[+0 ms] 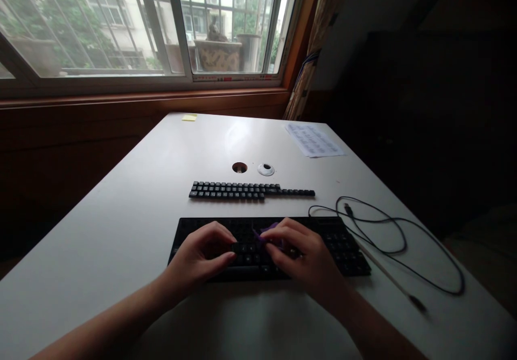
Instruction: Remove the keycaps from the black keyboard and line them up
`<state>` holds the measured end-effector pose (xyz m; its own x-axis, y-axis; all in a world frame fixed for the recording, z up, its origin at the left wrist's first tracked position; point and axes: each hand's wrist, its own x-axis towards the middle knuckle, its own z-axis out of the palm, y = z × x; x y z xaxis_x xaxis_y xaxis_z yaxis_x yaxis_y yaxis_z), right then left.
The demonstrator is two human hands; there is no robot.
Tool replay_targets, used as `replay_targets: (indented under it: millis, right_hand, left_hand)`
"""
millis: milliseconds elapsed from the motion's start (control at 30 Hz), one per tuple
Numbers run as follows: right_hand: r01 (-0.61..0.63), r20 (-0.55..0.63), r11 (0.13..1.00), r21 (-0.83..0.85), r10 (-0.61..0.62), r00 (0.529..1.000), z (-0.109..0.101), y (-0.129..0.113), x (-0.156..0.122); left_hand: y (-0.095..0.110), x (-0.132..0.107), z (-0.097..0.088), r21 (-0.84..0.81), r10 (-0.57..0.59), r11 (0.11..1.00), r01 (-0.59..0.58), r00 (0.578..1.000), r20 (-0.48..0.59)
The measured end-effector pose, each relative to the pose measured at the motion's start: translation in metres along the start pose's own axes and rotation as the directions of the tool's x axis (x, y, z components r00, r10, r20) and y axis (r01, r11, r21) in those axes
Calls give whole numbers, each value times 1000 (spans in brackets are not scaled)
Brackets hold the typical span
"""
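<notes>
A black keyboard (pixel 343 241) lies on the white desk (pixel 133 209) right in front of me. My left hand (pixel 200 257) rests on its left half with fingers curled, thumb touching the keys; whether it holds anything I cannot make out. My right hand (pixel 305 255) is over the middle of the keyboard, fingers pinched round a small purple tool (pixel 269 228) that points down at the keys. Beyond the keyboard, loose black keycaps (pixel 242 190) are laid out in neat rows.
The keyboard's black cable (pixel 398 241) loops across the desk on the right. A printed sheet (pixel 315 140) lies at the far right, a yellow sticky note (pixel 189 117) at the far edge. A cable hole (pixel 239 167) and its white cap (pixel 265 169) sit mid-desk. A window is behind.
</notes>
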<state>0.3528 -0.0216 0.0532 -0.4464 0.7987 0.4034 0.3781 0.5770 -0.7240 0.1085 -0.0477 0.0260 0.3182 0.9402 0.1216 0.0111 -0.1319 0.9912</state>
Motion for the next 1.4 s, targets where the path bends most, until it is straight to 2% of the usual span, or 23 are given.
replay_targets:
  millis: [167,433,533,667,867,1167,1400]
  right_hand:
    - [68,-63,997,48,-65,996,21,-3,-4]
    - [214,12,977,15,-214,977,34,4,-9]
    - [255,20,967,-14,-254,967,37,9,-12]
    - [328,-24,943,-61,-330,944,38,8,-13]
    - [391,-55,911,-129,-400,915,37,6,-15]
    - [399,-37,899,-181,-411,911,34,8,-15]
    - [312,-139,947,-76,-320,937,30,5,-11]
  left_hand:
    - [-1,0,3,20,-23,1000,23,1000,9]
    - [-2,1,6,51,-71,996,71,997,-12]
    - [-2,0,7,23,-103,994,103,995,-1]
    - [1,0,9,-32,-142,989,143,989,35]
    - [0,-1,9,-56,-132,989,135,990,55]
    - [2,0,6,-133,-118,983,122,992,42]
    - [0,-1,5,-122,-88,988,91,996,35]
